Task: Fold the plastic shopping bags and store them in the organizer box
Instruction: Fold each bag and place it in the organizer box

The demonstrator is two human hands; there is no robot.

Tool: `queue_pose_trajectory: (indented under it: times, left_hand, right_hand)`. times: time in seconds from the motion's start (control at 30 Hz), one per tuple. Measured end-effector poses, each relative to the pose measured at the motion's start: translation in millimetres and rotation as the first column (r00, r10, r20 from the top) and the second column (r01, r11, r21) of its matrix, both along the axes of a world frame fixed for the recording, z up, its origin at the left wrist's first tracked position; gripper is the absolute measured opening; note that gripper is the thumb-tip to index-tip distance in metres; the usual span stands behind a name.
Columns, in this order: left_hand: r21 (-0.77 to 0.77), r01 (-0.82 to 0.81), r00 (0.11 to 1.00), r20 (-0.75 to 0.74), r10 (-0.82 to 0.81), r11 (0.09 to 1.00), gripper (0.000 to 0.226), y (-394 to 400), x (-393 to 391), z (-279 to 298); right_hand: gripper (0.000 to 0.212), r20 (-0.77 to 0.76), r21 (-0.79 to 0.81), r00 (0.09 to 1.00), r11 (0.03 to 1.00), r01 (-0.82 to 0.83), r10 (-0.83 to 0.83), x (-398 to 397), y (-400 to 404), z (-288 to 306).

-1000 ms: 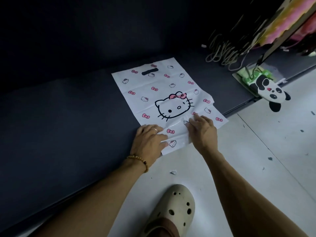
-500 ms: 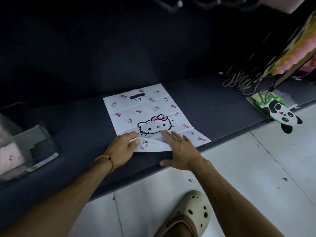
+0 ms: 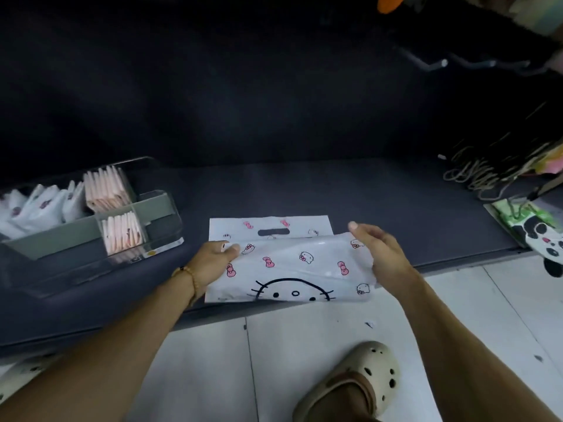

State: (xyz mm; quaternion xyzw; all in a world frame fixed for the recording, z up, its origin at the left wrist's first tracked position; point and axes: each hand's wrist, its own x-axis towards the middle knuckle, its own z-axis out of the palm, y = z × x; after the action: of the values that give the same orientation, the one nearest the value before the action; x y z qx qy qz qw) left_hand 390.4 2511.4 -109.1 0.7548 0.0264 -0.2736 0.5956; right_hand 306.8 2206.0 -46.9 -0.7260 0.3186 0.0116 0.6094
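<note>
Grip: left hand [image 3: 213, 263] pinches the left corner of the raised near half of the white plastic shopping bag printed with a cat face and pink bows [image 3: 292, 266]; right hand [image 3: 384, 257] holds the right corner, thumb under the sheet, fingers curled over it.
Bag: lies on the dark grey tabletop [image 3: 380, 208], just beside its near edge, handle cut-out at the far end and uncovered.
Change: a second ago the bag lay flat with both hands at its near edge; now that edge is lifted and carried over toward the handle end, so the cat face shows upside down.
Meaning: the first fold seems about half made; the flap looks not yet pressed flat, so a crease likely comes next.
Organizer: clear and grey divided organizer box [image 3: 91, 226] stands on the tabletop left of the bag, apart from it, its compartments holding upright folded bags.
Floor: white tiles below, with a cream perforated clog [image 3: 359, 382].
</note>
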Motion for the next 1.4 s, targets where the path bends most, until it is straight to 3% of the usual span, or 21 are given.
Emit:
queue_pose_trajectory:
  times: [0.1,0.2,0.3,0.43,0.5,0.57,0.67,0.73,0.83,0.9,0.93,1.0,1.07,1.13,1.17,1.27,1.33,1.4]
  left_hand:
    - [0.095,-0.157,0.984,-0.068,0.163,0.983,0.025,-2,6,-7]
    - [0.172,-0.203,0.978,-0.022,0.21,0.964,0.029,0,11,-16]
    - [0.364,-0.213,0.976,0.114,0.184,0.907,0.035,7,8,-23]
    - [0.557,-0.357,0.929,0.295,0.224,0.75,0.059,13,-8,-17]
    - [0.582,-0.446,0.85,0.513,0.119,0.68,0.058,18,-22,-12]
    - [0.604,-0.417,0.736,0.663,-0.138,0.679,0.046,25,-37,-14]
    - [0.777,-0.018,0.627,0.499,-0.598,0.629,0.046,32,-59,-26]
    - [0.81,0.14,0.604,0.386,-0.697,0.57,0.051,36,-69,-37]
    - [0.842,0.216,0.593,0.289,-0.751,0.494,0.075,40,-74,-47]
    - [0.881,0.256,0.563,0.199,-0.802,0.398,0.09,42,-74,-49]
    - [0.899,0.251,0.549,0.174,-0.818,0.36,0.091,43,-74,-49]
    - [0.919,0.216,0.54,0.171,-0.824,0.331,0.086,42,-75,-48]
    - [0.916,0.21,0.538,0.185,-0.823,0.343,0.08,41,-76,-46]
    - [0.9,0.217,0.542,0.211,-0.813,0.378,0.076,42,-75,-46]
    - [0.894,0.218,0.54,0.224,-0.811,0.392,0.074,43,-74,-45]
    - [0.881,0.231,0.517,0.249,-0.819,0.413,0.066,49,-68,-42]
    - [0.852,0.271,0.523,0.26,-0.812,0.447,0.06,53,-62,-38]
    - [0.789,0.306,0.585,0.286,-0.759,0.533,0.052,55,-53,-32]
  right_hand:
    - [0.065,-0.183,0.056,0.975,0.988,0.141,-0.129,3,11,-23]
    - [0.047,-0.282,-0.02,0.947,0.988,0.154,-0.153,10,18,-51]
    - [0.025,-0.296,-0.177,0.953,0.984,0.013,-0.066,17,21,-69]
    - [0.018,-0.356,-0.354,0.929,0.905,-0.236,0.103,23,30,-78]
    - [0.015,-0.366,-0.429,0.923,0.859,-0.279,0.117,25,33,-83]
    - [0.018,-0.386,-0.483,0.912,0.813,-0.326,0.136,27,35,-87]
    - [0.021,-0.386,-0.537,0.912,0.77,-0.345,0.139,30,38,-89]
    - [0.022,-0.393,-0.565,0.909,0.745,-0.356,0.137,31,40,-90]
    - [0.019,-0.399,-0.631,0.913,0.699,-0.337,0.081,28,47,-86]
    - [0.032,-0.314,-0.81,0.944,0.488,-0.324,0.105,21,59,-83]
    - [0.038,-0.238,-0.881,0.948,0.364,-0.301,0.209,15,69,-83]
    - [0.048,-0.114,-0.917,0.848,0.274,-0.291,0.517,1,100,-84]
    - [0.071,-0.21,-0.835,0.631,0.198,-0.513,0.747,-12,135,-91]
    - [0.092,-0.372,-0.727,0.444,0.041,-0.685,0.815,-20,159,-100]
    - [0.093,-0.422,-0.702,0.408,-0.007,-0.712,0.809,-21,163,-104]
    - [0.073,-0.473,-0.723,0.416,-0.071,-0.688,0.777,-20,148,-105]
    - [0.072,-0.539,-0.686,0.401,-0.109,-0.72,0.741,-17,121,-98]
    - [0.075,-0.558,-0.635,0.397,-0.068,-0.769,0.729,-12,94,-88]
